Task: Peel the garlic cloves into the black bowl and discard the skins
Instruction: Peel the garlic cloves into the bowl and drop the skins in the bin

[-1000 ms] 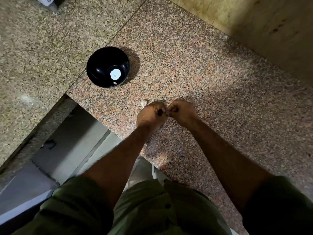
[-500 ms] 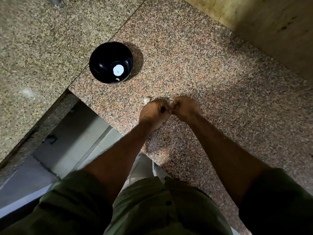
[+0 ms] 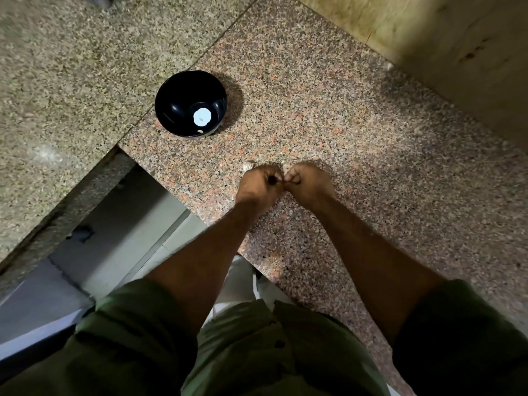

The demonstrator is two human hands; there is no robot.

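Note:
The black bowl point(image 3: 191, 103) stands on the pink granite counter point(image 3: 357, 144), with a white round patch and a small pale piece at its bottom. My left hand point(image 3: 258, 184) and my right hand point(image 3: 310, 181) meet knuckle to knuckle over the counter, fingers curled, pinching a small garlic clove between them; the clove itself is almost wholly hidden. A pale bit of garlic point(image 3: 248, 166) shows on the counter just beyond my left hand.
A grey granite slab point(image 3: 71, 67) adjoins the counter on the left. The counter's front edge runs diagonally below my forearms, with the tiled floor point(image 3: 120, 232) beneath. A yellowish wall point(image 3: 428, 38) rises at the back right.
Both hands stay together at the same spot on the counter, working the clove with small finger movements. The view has shifted slightly; the bowl has not moved.

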